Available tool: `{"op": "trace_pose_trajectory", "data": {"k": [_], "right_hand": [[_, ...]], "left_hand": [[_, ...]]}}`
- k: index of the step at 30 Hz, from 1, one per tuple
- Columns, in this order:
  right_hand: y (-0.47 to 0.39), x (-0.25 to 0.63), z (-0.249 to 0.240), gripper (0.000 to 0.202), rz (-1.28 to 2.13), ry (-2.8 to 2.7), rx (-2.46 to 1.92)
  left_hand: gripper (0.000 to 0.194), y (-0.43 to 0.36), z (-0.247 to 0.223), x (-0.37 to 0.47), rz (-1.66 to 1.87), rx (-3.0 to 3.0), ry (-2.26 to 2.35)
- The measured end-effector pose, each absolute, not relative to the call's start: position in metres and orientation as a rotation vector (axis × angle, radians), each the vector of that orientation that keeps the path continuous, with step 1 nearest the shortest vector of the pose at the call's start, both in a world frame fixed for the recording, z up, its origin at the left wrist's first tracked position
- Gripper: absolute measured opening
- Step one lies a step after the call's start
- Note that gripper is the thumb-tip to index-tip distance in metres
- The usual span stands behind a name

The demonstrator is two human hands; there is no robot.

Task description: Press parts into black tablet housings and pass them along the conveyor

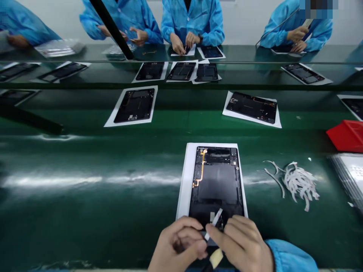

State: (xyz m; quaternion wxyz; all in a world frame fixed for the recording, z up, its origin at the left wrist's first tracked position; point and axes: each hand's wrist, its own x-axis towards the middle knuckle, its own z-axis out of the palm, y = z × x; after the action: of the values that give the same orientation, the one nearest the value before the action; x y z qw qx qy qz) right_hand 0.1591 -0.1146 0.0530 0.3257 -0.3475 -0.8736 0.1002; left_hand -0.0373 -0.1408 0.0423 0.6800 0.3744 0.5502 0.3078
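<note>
A black tablet back housing (pixel 218 181) with an orange flex cable (pixel 202 166) along its left side lies on a white sheet (pixel 185 181) before me. Over the housing's near end, a short white strip (pixel 217 216) slants up to the right. My left hand (pixel 181 243) is closed, its fingertips pinching around the strip's lower end. My right hand (pixel 242 241) is curled, with its index fingertip against the strip's middle; its thumb is mostly hidden. Between my hands, below the strip, shows a pale yellow piece (pixel 216 258) whose kind I cannot make out.
A pile of curled white strips (pixel 300 181) lies right of the housing. Further right are a red bin (pixel 347 135) and stacked clear plastic trays (pixel 350 177). More housings (pixel 136 105) on sheets lie across the green bench. Opposite, several people in blue coats (pixel 193 19) work.
</note>
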Motion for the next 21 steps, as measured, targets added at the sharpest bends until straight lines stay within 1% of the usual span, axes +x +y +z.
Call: {"op": "trace_pose_trajectory", "data": {"k": [3,6,9,11,15,21], "right_hand": [[-0.127,0.169,0.051,0.036,0.307,-2.311,-0.989],[-0.136,0.181,0.051,0.033,0.382,-2.345,-1.076],[-0.139,0.191,0.058,0.039,0.403,-2.345,-1.129],[-0.140,0.197,0.065,0.041,0.342,-2.359,-1.139],[-0.141,0.205,0.079,0.041,0.181,-2.508,-1.097],[-0.145,0.207,0.088,0.042,-0.119,-2.705,-1.043]], "left_hand": [[0.039,-0.135,0.041,-0.027,0.649,0.804,1.167],[0.041,-0.129,0.044,-0.015,0.714,0.925,1.140],[0.027,-0.128,0.049,-0.003,0.796,1.198,1.136],[0.020,-0.129,0.050,0.003,0.877,1.458,1.106],[0.023,-0.129,0.051,0.011,1.010,1.926,1.013],[0.027,-0.131,0.060,0.013,0.813,2.267,0.977]]}}
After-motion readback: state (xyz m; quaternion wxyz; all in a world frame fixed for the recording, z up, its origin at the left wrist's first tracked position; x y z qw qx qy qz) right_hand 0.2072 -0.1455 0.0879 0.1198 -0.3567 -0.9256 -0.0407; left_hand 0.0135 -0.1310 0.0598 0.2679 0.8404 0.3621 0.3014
